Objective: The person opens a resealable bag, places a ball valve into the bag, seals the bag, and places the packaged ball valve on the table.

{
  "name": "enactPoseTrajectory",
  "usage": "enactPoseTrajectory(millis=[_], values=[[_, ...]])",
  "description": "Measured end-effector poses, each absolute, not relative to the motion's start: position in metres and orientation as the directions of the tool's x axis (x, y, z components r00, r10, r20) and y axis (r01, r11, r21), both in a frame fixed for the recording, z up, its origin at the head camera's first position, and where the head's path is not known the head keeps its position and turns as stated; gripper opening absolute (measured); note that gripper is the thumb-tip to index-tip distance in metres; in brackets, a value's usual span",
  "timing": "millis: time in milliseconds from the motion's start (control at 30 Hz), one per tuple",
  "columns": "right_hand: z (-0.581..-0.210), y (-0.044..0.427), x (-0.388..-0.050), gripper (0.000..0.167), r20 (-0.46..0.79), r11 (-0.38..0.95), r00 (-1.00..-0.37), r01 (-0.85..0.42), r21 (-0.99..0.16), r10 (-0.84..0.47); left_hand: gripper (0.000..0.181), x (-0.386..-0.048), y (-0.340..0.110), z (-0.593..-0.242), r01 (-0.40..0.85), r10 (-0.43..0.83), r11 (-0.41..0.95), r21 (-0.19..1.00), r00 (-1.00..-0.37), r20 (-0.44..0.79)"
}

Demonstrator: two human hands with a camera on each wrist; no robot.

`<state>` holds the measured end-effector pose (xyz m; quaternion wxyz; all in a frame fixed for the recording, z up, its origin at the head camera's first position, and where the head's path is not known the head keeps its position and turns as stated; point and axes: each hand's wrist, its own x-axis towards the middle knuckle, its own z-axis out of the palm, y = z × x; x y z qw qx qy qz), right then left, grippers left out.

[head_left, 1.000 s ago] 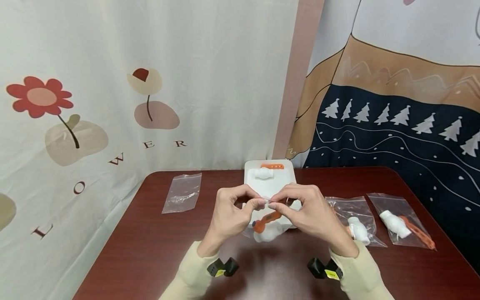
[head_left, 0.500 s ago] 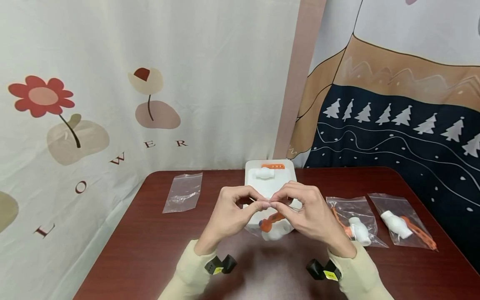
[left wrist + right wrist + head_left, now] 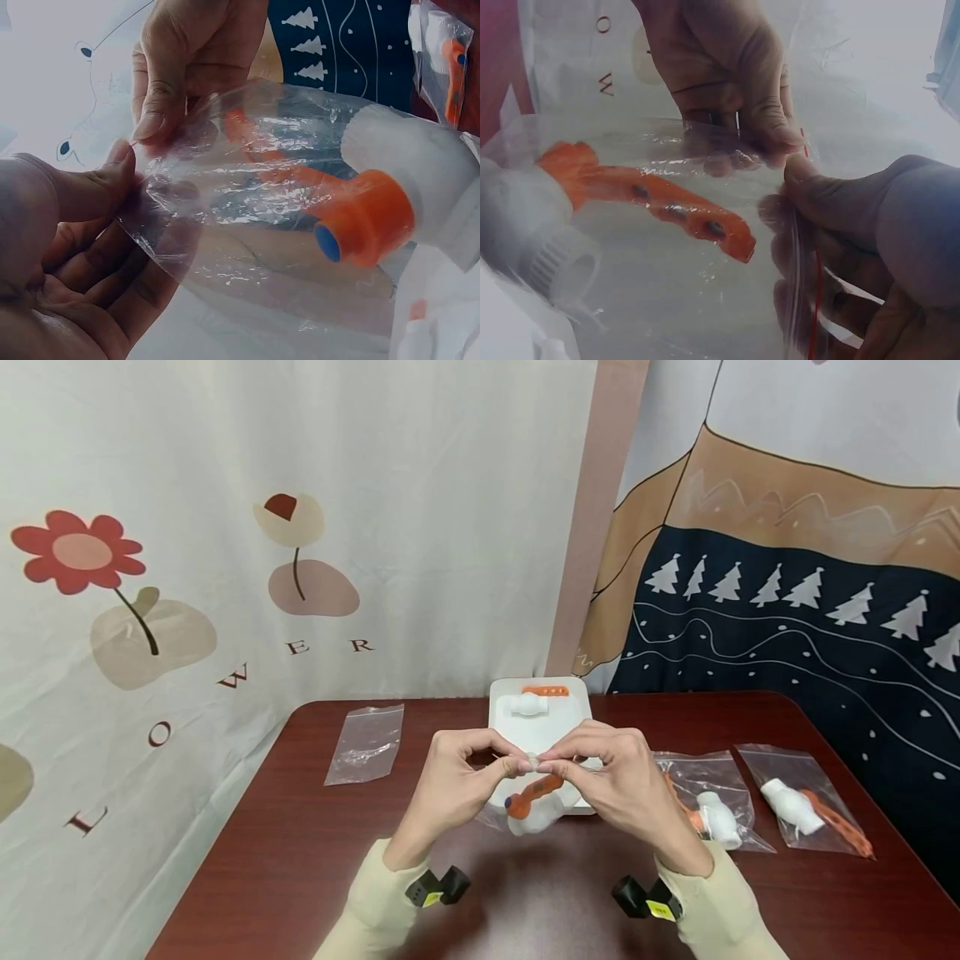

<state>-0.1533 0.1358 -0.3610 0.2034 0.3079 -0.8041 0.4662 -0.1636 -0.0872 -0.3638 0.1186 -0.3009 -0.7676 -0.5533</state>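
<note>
Lower centre: left hand (image 3: 456, 787) and right hand (image 3: 617, 783), pinched closed, hold a bag (image 3: 247, 202); slackening both could drop it.

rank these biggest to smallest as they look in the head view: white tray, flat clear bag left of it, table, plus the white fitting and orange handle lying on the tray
1. table
2. white tray
3. flat clear bag
Unranked last: white fitting and orange handle, too close to call
</note>
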Motion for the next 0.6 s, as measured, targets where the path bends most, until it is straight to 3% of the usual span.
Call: enactPoseTrajectory(millis=[200, 467, 600], values=[[-0.3617, 0.1348, -0.1549, 0.013, 0.609, 0.373, -0.728, -0.685, -0.626, -0.314, 0.009, -0.1637, -0.0871, -0.3656, 0.608, 0.331, 0.186, 0.772, -0.779, 0.533], [-0.3623, 0.1342, -0.1545, 0.017, 0.610, 0.314, -0.691, -0.721, -0.618, -0.387, 0.008, -0.1656, -0.0809, -0.3705, 0.696, 0.355, 0.057, 0.716, -0.684, 0.637], [-0.3624, 0.1345, -0.1547, 0.015, 0.582, 0.293, -0.701, -0.707, -0.643, -0.413, 0.009, -0.1656, -0.0816, -0.3695, 0.699, 0.349, 0.013, 0.715, -0.673, 0.652]])
